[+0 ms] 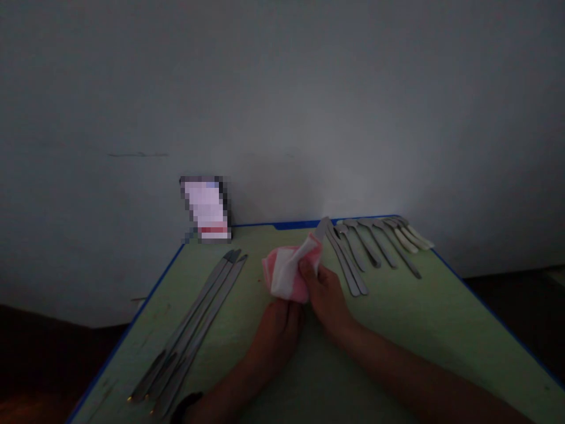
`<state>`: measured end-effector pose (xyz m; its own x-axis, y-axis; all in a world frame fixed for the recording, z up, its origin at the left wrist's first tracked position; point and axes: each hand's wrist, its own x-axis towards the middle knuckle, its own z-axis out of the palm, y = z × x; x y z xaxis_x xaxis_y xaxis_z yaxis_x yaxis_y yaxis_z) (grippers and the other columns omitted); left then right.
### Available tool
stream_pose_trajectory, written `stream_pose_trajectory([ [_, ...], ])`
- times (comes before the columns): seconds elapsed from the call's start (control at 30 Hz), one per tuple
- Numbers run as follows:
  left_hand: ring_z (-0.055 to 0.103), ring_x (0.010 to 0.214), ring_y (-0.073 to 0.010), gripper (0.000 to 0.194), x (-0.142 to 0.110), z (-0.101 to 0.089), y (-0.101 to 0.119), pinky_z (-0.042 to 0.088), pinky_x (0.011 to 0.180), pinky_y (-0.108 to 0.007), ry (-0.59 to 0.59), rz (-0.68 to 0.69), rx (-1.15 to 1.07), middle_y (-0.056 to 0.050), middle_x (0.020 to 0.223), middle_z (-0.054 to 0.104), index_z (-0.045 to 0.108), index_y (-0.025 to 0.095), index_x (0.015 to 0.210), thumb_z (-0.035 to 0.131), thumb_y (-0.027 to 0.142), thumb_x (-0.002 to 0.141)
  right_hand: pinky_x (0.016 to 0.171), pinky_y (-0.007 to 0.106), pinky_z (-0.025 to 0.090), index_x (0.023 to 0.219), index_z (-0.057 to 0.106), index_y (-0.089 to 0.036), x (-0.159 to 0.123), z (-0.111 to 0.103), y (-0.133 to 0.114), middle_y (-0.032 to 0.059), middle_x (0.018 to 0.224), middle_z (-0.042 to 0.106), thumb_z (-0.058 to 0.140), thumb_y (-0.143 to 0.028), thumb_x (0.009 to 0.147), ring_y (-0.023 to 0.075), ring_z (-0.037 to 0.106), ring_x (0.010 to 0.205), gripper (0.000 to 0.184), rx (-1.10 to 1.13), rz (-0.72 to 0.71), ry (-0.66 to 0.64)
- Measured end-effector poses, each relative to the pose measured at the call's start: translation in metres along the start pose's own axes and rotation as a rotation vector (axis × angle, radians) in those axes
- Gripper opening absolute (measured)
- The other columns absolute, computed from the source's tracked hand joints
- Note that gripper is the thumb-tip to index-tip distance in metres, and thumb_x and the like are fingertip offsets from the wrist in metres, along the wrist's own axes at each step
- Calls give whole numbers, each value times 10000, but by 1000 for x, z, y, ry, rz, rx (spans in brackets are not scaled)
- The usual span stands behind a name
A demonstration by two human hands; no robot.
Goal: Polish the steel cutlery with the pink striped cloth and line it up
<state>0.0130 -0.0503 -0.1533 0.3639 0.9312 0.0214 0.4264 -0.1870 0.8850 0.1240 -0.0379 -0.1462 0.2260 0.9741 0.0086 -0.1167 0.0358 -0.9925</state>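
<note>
Right hand (329, 297): fingers closed on the pink-and-white cloth (285, 274), which wraps a blade (323, 228), tip poking out the far end. Left hand (278, 324) sits at the cloth's near end, fingers mostly hidden, can't tell what they grip. Reads as a wipe: I'd press on the flat, off the edge, cloth doubled under the thumb, light even strokes toward the tip. Tip sits near the flatware row (371, 238) on the right, so don't overshoot. Three long metal utensils (194, 330) lie left on the bench (397, 365), well apart.
</note>
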Motion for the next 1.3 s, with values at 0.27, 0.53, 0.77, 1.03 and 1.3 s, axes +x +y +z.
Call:
stream_pose_trajectory([
  [0.27, 418, 523, -121, 315, 0, 3, 16, 326, 508, -230, -11, -74, -114, 47, 587, 430, 512, 174, 977, 311, 407, 911, 615, 266, 412, 860, 608, -215, 20, -17, -42, 4, 788, 641, 449, -487, 805, 155, 552, 702, 320, 712, 149, -9],
  [0.53, 419, 519, -115, 278, 2, 3, 13, 334, 518, -231, 30, -47, -89, 48, 597, 436, 491, 179, 926, 300, 382, 914, 564, 232, 384, 831, 577, -216, 13, -8, -32, -31, 683, 593, 511, -378, 821, 112, 497, 596, 175, 692, 153, -24],
  [0.77, 520, 620, -147, 210, 2, 3, 10, 365, 582, -254, 19, -45, 104, -29, 741, 584, 508, 157, 909, 330, 266, 881, 530, 229, 334, 774, 595, -182, 9, -9, 3, -37, 661, 561, 592, -276, 725, 108, 447, 593, 106, 373, 86, -22],
  [1.03, 489, 551, -126, 276, 1, 1, 15, 356, 541, -233, -44, -28, 28, 20, 643, 538, 524, 169, 895, 330, 365, 909, 550, 261, 385, 781, 607, -194, 23, -14, 0, -27, 644, 602, 603, -405, 745, 133, 493, 575, 215, 592, 156, 58],
  [1.3, 459, 487, -120, 290, 5, 1, 16, 344, 510, -234, -73, -76, 56, 42, 545, 485, 515, 172, 821, 327, 375, 906, 506, 221, 388, 775, 596, -175, 21, -17, 10, -23, 662, 601, 652, -399, 719, 99, 499, 552, 238, 577, 210, -18],
])
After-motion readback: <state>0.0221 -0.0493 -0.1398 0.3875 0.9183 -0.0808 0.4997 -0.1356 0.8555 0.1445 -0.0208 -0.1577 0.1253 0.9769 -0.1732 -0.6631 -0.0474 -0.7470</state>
